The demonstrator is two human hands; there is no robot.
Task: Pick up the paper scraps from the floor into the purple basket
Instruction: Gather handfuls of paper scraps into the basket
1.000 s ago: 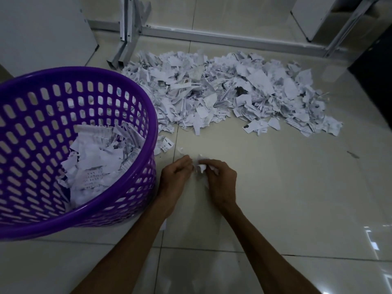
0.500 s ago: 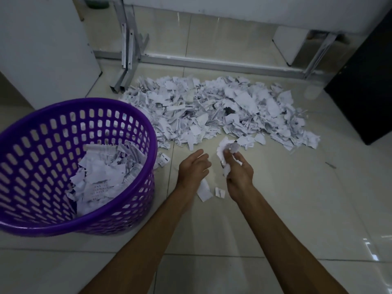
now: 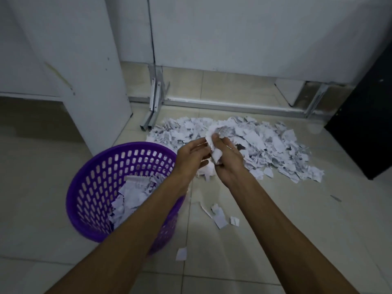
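Both hands are lifted together — right hand [image 3: 228, 164] clutching a wad of paper scraps [image 3: 215, 148], left hand [image 3: 191, 159] lying loose-fingered against it — beside the purple basket's [image 3: 84, 172] far rim.

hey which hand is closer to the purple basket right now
Left. The left hand is lifted just past the purple basket, by its far right rim. The right hand, gripping a wad of paper scraps, is farther right, over bare floor.
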